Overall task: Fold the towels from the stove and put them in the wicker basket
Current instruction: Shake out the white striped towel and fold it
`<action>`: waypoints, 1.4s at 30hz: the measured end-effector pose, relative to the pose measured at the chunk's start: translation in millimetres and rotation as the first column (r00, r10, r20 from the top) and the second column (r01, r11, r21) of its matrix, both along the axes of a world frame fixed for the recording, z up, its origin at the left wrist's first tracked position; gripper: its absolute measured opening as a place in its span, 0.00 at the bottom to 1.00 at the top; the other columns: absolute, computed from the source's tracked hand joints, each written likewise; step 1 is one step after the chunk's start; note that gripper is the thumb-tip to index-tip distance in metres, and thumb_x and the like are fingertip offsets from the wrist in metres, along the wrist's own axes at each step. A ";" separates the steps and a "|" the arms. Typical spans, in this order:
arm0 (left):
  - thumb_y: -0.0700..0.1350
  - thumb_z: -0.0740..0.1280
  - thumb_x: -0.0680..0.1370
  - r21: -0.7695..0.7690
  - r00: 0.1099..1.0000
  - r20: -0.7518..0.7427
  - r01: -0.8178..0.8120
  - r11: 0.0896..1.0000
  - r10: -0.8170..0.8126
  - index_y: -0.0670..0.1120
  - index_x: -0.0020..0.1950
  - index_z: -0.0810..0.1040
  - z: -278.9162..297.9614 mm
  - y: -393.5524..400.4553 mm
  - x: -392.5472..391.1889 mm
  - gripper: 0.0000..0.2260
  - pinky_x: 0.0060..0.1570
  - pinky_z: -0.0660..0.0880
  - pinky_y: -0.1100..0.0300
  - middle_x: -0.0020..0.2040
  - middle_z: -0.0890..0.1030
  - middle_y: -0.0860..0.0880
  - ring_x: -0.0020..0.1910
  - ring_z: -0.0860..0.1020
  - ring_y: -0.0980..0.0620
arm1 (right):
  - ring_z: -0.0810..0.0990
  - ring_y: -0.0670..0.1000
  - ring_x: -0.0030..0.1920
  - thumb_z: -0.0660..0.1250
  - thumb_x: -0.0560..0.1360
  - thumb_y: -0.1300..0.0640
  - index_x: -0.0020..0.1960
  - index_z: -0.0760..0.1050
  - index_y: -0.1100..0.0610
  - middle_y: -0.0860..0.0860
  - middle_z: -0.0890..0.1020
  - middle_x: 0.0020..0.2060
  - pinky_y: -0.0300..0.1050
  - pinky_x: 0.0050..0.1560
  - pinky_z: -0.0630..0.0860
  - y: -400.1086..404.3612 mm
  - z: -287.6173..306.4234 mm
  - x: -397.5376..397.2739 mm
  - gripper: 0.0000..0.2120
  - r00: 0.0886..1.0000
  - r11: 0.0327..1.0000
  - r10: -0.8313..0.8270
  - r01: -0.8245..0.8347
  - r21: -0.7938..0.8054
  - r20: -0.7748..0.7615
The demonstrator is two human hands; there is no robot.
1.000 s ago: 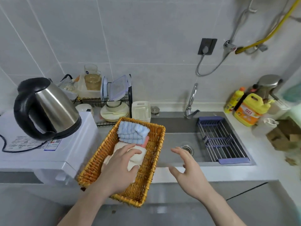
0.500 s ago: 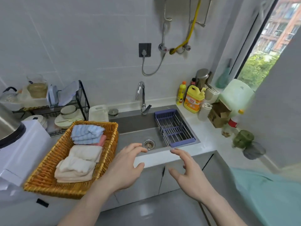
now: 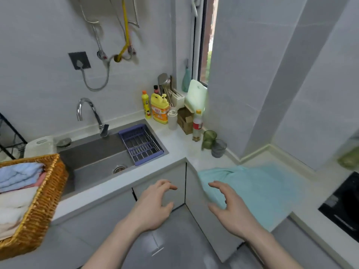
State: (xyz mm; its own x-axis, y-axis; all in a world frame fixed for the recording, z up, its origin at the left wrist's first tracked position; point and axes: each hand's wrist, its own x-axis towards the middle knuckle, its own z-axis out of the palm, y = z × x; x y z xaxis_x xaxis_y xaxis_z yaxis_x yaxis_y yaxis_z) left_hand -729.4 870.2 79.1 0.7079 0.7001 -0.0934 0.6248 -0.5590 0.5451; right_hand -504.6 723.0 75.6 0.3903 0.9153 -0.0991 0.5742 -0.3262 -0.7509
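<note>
- We see the counter [image 3: 174,144] wrapping an L-shaped corner, with the sink [image 3: 97,158] set into its left run.
- A teal towel [image 3: 258,189] lies spread and rumpled on the right run of the counter, its near edge hanging over the front; the black stove [image 3: 345,202] sits just beyond it at the right edge.
- The basket [image 3: 40,199] stands at the far left on the counter, partly out of frame, with folded towels [image 3: 17,181] in it: blue on top at the back, pink under that, cream nearer us.
- Our left hand [image 3: 153,206] hovers in front of the cabinet, fingers spread and loosely bent, holding nothing.
- Our right hand [image 3: 229,208] hovers by the teal towel's left edge, fingers spread and bent, gripping nothing; whether it touches the cloth, we cannot tell.
- A purple rack [image 3: 142,143] sits over the sink's right side.
- Bottles [image 3: 159,108] and cups [image 3: 213,142] are clustered in the corner by the window.
</note>
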 end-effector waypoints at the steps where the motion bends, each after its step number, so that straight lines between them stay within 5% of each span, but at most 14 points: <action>1: 0.52 0.66 0.80 -0.002 0.999 -0.015 0.032 0.999 -0.032 0.61 0.70 0.71 -0.1 -6.8 16.1 0.18 0.71 0.63 0.61 0.75 0.65 0.62 0.71 0.69 0.57 | 0.66 0.37 0.70 0.70 0.76 0.52 0.72 0.69 0.41 0.34 0.67 0.69 0.42 0.73 0.66 -10.2 -3.7 13.6 0.26 1.000 1.000 -0.029 0.029 -0.005 -0.003; 12: 0.51 0.67 0.78 -0.102 0.929 -0.017 0.366 0.925 -0.369 0.60 0.68 0.73 -33.9 -33.9 214.8 0.19 0.68 0.64 0.66 0.70 0.67 0.64 0.72 0.68 0.59 | 0.65 0.37 0.70 0.69 0.78 0.52 0.72 0.68 0.41 0.34 0.66 0.70 0.36 0.70 0.61 -112.6 -19.3 150.5 0.24 0.927 0.927 -0.373 0.370 -0.069 -0.047; 23: 0.51 0.65 0.79 -0.088 0.713 -0.037 0.696 0.713 -0.700 0.57 0.72 0.72 -32.8 -119.5 412.3 0.21 0.71 0.64 0.63 0.75 0.67 0.59 0.72 0.69 0.56 | 0.66 0.39 0.71 0.69 0.78 0.54 0.71 0.68 0.41 0.35 0.67 0.71 0.42 0.72 0.65 -222.2 -20.2 263.5 0.24 0.783 0.779 -0.621 0.621 -0.092 0.030; 36: 0.46 0.66 0.77 -0.214 0.628 -0.171 0.728 0.651 -0.759 0.52 0.71 0.73 -111.8 -316.9 562.3 0.22 0.69 0.68 0.58 0.77 0.62 0.54 0.72 0.70 0.49 | 0.71 0.41 0.64 0.69 0.78 0.54 0.69 0.70 0.42 0.38 0.70 0.66 0.39 0.61 0.69 -386.1 -66.5 409.2 0.21 0.728 0.716 -0.685 0.667 -0.206 -0.022; 42: 0.46 0.66 0.76 -0.217 0.483 -0.367 0.787 0.578 -0.795 0.53 0.72 0.74 -140.5 -408.9 611.4 0.23 0.77 0.60 0.50 0.83 0.52 0.47 0.80 0.54 0.43 | 0.73 0.41 0.63 0.70 0.75 0.55 0.68 0.72 0.45 0.39 0.71 0.64 0.33 0.59 0.66 -458.4 -71.7 450.1 0.22 0.734 0.716 -0.679 0.661 -0.222 -0.006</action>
